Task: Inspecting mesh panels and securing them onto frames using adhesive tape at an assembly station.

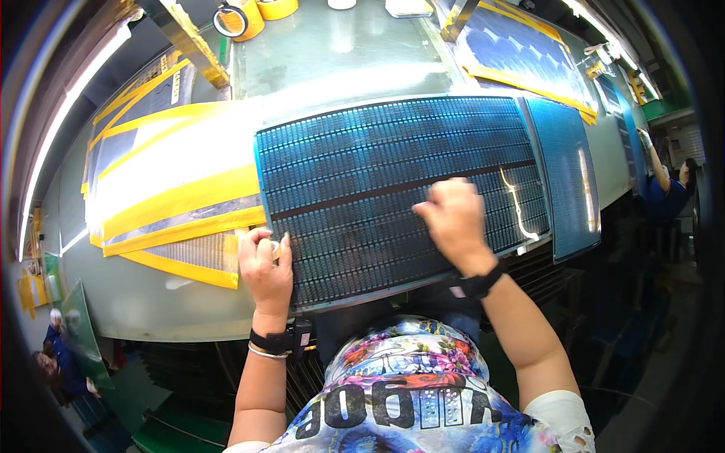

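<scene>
A large dark sheet (362, 177) with rows of small blue-edged rectangles and a plain dark band across it lies on the workbench in front of me. My left hand (264, 264) is at its left edge, fingers curled in. Something small and pale (275, 248) shows between its thumb and fingers, too small to name. Over the sheet's right half is my right hand (457, 219), fingers closed and slightly blurred, thumb toward the left. Whatever it may hold is hidden.
Yellow tape (181, 200) edges a glossy sheet on the left. A blue textured sheet (566, 177) adjoins on the right. Tape rolls (240, 21) stand at the back of the grey-green workbench (340, 60). Another person (668, 185) is at the far right, with people also at far left.
</scene>
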{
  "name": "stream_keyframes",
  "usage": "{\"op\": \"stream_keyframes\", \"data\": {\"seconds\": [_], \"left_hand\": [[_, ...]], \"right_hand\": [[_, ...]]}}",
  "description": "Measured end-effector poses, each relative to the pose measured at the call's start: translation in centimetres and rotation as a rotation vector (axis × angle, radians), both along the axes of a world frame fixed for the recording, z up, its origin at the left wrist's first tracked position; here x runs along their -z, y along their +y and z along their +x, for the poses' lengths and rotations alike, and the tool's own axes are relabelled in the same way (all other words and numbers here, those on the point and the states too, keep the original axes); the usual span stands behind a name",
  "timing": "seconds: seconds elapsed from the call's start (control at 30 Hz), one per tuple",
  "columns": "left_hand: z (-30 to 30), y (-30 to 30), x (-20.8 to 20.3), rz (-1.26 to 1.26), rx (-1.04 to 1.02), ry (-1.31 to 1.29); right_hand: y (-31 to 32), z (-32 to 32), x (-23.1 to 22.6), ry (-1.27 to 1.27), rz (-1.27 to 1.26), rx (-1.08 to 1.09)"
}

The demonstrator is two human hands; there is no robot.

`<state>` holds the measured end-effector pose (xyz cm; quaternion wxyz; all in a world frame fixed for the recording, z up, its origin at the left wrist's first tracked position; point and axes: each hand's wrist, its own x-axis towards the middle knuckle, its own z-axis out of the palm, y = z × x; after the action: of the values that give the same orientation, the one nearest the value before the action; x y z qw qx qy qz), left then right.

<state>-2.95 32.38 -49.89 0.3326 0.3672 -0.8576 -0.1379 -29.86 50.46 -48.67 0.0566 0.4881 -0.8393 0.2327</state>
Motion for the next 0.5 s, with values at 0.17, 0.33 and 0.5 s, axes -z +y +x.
{"op": "stream_keyframes", "data": {"seconds": [0.17,0.33,0.5], "left_hand": [[0.8,-1.0,-1.4,0.220,0.079,-0.036],[2.2,-2.3,-2.7,0.441,0.241,0.005],[2.8,-2.8,-3.0,0.569,0.286,0.010]], "right_hand": [[-10.5,11.5,0.1,-0.168,-0.025,-0.343],[-14.5,13.5,-0.8,-0.305,0.205,-0.287],[-16.1,12.6,-2.0,-0.476,0.421,-0.203]]}}
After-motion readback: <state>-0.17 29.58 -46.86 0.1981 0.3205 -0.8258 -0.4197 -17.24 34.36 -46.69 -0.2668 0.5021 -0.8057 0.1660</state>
